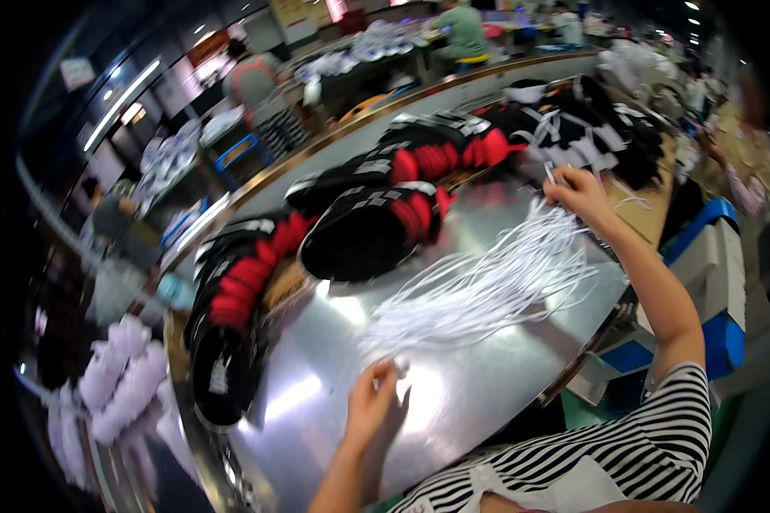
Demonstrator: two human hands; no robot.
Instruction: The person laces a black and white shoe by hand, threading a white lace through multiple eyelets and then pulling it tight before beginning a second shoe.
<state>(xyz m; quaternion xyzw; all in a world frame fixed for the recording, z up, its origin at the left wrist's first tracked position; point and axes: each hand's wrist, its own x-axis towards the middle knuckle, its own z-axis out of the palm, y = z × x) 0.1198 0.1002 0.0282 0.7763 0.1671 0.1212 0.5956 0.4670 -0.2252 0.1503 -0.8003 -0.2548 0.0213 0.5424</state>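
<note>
Left hand [370,402] and right hand [583,197] at opposite ends of a bundle of loose white cords [488,286]

The cords lie on a shiny metal table [470,385], fanned out between the hands. To separate strands neatly, it should help to pinch near one end and draw along the bundle's length, sparing the rest from tangling. The right hand, farther forward, bends at the wrist, thumb and fingers pinched on a slim pale piece [549,173], perhaps a cord end. The left hand, lower and nearer the body, has fingers curled almost together; a small pale thing [402,365] shows at its tips, too blurred to tell if gripped. Beyond the left hand sit black-and-red shoes [359,235]
</note>
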